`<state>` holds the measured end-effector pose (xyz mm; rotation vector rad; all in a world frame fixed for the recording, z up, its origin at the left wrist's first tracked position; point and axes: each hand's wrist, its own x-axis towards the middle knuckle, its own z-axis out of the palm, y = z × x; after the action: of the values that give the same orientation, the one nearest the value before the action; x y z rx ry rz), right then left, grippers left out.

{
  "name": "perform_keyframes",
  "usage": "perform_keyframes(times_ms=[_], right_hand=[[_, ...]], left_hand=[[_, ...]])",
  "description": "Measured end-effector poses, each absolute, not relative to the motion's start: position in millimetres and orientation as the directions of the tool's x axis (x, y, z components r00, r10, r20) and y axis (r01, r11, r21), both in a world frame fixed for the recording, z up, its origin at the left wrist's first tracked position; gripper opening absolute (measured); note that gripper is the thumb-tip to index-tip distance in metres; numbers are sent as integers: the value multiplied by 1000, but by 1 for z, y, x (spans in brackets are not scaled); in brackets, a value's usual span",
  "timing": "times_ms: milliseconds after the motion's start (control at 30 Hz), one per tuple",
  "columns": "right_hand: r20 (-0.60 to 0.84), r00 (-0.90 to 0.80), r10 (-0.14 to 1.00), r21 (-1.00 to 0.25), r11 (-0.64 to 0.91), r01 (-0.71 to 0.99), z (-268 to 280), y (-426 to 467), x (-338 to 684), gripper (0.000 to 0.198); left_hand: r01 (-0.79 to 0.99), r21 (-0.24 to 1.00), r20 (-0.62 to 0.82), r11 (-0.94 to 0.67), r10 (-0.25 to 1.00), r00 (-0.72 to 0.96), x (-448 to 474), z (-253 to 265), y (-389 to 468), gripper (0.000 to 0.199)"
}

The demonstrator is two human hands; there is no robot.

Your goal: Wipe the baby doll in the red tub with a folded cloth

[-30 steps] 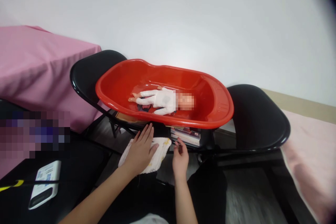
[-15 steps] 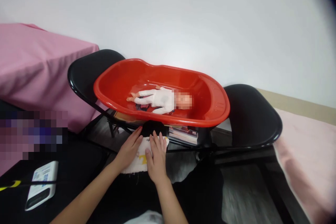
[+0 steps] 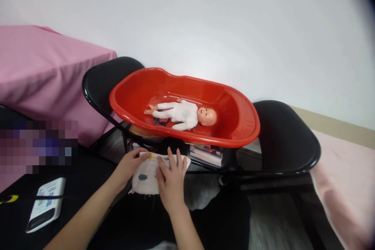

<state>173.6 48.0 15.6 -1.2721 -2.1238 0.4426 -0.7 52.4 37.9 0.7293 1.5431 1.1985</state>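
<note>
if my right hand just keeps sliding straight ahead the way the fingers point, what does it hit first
Probably the red tub. The right hand lies flat on the white cloth, fingers pointing up and away toward the tub's near wall and the dark chair frame beneath it. Depth is unclear, so it might pass under the rim.
</note>
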Motion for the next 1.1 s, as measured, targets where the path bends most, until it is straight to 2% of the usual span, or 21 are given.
perform_keyframes(times_ms=[67,167,367,433,500,533,600,667,700,767,867,1100], right_hand=[[327,-368,871,-550,492,676,19,48,171,44],[305,-309,901,-565,432,703,19,49,171,46],[299,-174,938,-607,327,725,9,51,187,41],[294,-130,947,-628,294,721,5,52,191,41],[293,-101,951,-636,273,722,4,52,191,42],[301,-98,949,-632,275,725,4,52,189,43],[330,-135,934,-610,320,725,6,50,183,47],[349,-241,905,-577,411,706,8,47,174,51],[351,-306,885,-559,460,689,9,46,170,52],[348,-403,846,-535,533,656,9,44,165,55],[346,-415,841,-546,541,640,6,44,164,60],[303,-340,890,-645,454,615,-10,40,180,55]], left_hand=[[-244,923,-362,299,890,-277,2,36,53,35],[-391,876,-408,283,868,-285,7,31,53,37],[-412,851,-458,324,842,-284,12,22,54,37],[-340,878,-441,337,844,-303,11,17,54,35],[-133,930,-368,344,856,-363,10,14,54,29],[20,946,-289,323,871,-398,10,14,55,25],[349,915,-42,204,907,-420,11,17,55,21],[578,816,202,33,920,-336,18,23,54,27],[633,773,269,-41,925,-268,22,25,54,33],[681,722,267,-122,957,-112,33,28,52,42],[711,689,141,-139,988,57,44,23,51,52],[646,750,109,-142,990,92,35,4,58,55]])
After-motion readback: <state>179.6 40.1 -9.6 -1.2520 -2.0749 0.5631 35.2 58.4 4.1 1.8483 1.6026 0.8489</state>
